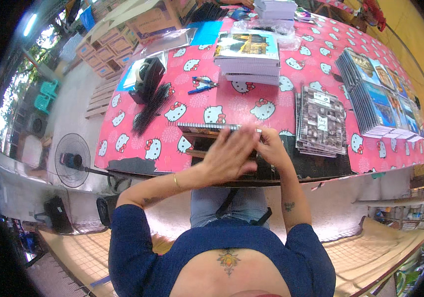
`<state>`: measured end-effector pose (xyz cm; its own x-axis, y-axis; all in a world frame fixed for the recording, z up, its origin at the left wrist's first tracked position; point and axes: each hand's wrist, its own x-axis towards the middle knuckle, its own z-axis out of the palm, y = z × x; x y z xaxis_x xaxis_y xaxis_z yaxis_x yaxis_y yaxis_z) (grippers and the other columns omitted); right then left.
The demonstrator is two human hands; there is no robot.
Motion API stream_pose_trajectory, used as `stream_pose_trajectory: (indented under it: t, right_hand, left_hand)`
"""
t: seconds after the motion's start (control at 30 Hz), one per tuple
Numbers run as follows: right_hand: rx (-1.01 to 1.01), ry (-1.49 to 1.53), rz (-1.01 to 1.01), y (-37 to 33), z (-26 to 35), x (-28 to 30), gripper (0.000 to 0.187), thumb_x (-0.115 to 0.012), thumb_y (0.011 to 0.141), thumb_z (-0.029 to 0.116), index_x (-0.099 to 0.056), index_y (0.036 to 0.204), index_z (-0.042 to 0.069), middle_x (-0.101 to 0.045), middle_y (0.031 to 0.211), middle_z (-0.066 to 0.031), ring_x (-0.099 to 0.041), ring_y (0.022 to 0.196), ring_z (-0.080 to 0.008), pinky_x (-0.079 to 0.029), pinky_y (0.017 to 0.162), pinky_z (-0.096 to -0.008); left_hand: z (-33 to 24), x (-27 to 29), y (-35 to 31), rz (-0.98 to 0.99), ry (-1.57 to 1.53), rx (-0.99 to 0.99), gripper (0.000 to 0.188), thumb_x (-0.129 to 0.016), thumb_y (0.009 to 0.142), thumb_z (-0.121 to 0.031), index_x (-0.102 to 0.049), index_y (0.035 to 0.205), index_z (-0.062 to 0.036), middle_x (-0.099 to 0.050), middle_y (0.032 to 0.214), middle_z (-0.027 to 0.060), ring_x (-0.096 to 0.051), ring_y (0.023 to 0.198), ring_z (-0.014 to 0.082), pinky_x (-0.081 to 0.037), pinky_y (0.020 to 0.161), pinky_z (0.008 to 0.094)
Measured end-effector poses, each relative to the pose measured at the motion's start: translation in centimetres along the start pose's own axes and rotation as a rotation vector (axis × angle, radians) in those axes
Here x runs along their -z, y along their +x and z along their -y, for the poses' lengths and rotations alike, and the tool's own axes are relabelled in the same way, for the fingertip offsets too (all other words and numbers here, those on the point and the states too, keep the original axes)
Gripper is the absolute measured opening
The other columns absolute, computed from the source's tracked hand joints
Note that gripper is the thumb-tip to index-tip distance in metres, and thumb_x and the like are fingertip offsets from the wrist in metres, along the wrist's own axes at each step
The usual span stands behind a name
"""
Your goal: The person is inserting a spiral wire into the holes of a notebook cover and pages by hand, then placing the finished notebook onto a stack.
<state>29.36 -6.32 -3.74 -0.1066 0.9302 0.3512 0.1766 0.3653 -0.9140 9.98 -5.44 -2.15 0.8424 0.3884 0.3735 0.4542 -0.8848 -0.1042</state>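
Note:
A dark-covered spiral notebook [198, 137] lies at the table's near edge, its wire binding [202, 125] along the far side. My left hand [229, 153] rests flat across the notebook with its fingers stretched out, covering much of the cover. At the right end of the binding, my right hand [270, 147] is closed, its thumb and fingers pinched at the notebook's corner. The fingertips partly hide what they grip. Just right of my right hand stands a small stack of grey patterned notebooks [321, 119].
On the pink cat-print tablecloth [174, 136] are a stack of picture-covered books [249, 57], blue pens [203, 86], a black tape dispenser [148, 79] and black binding coils [152, 109]. Spiral notebooks [382, 99] are piled at right. A fan [73, 159] stands left of the table.

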Motion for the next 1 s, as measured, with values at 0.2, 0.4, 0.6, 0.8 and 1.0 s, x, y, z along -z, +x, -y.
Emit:
stream_pose_trajectory:
  t: [0.2,0.4,0.6,0.8,1.0]
  right_hand:
    - [0.047,-0.011,-0.031,-0.4,0.9,0.4,0.029,-0.066,0.09,0.013,-0.065,0.115,0.001,-0.07,0.088,-0.0095,-0.061,0.082,-0.0099,-0.05,0.075,-0.0273]
    - [-0.123,0.042,0.105,0.7,2.5,5.0,0.024,-0.067,0.092,0.017,-0.07,0.107,-0.001,-0.071,0.088,-0.006,-0.064,0.084,-0.0108,-0.051,0.077,-0.029]
    - [-0.04,-0.073,0.227,2.0,4.6,5.8,0.017,-0.067,0.09,0.014,-0.068,0.093,-0.002,-0.069,0.083,-0.005,-0.063,0.078,-0.0099,-0.051,0.075,-0.0281]
    - [0.072,-0.285,-0.028,1.2,3.2,3.5,0.011,-0.068,0.08,0.008,-0.064,0.085,-0.001,-0.064,0.076,-0.0088,-0.065,0.074,-0.0193,-0.051,0.074,-0.0315]
    - [0.385,-0.512,-0.491,-1.4,9.2,-0.5,0.046,-0.074,0.081,0.024,-0.06,0.118,0.002,-0.059,0.12,-0.0198,-0.057,0.11,-0.0333,-0.044,0.095,-0.0437]
  left_hand:
    - [-0.1,3.0,1.9,-0.062,-0.113,0.138,0.076,-0.044,0.098,-0.047,-0.024,0.148,0.0078,-0.017,0.158,0.0252,-0.012,0.149,0.0382,-0.001,0.117,0.0556]
    - [2.0,4.0,3.7,-0.207,-0.252,0.189,0.017,-0.065,0.091,-0.022,-0.067,0.104,-0.0121,-0.068,0.094,0.0038,-0.065,0.094,0.0211,-0.019,0.114,0.0537]
    - [1.7,3.9,3.6,-0.278,-0.305,0.174,0.016,-0.069,0.087,-0.02,-0.067,0.101,-0.0107,-0.068,0.089,0.0047,-0.065,0.088,0.0237,-0.034,0.105,0.0485]
    - [0.8,4.8,3.4,-0.242,-0.271,0.194,0.019,-0.069,0.085,-0.014,-0.066,0.102,-0.0073,-0.066,0.087,0.0101,-0.064,0.085,0.0282,-0.051,0.075,0.0386]
    - [3.9,9.8,4.0,-0.458,-0.295,0.192,0.028,-0.069,0.081,-0.004,-0.065,0.108,-0.0037,-0.066,0.09,0.013,-0.065,0.082,0.0321,-0.053,0.073,0.0423]
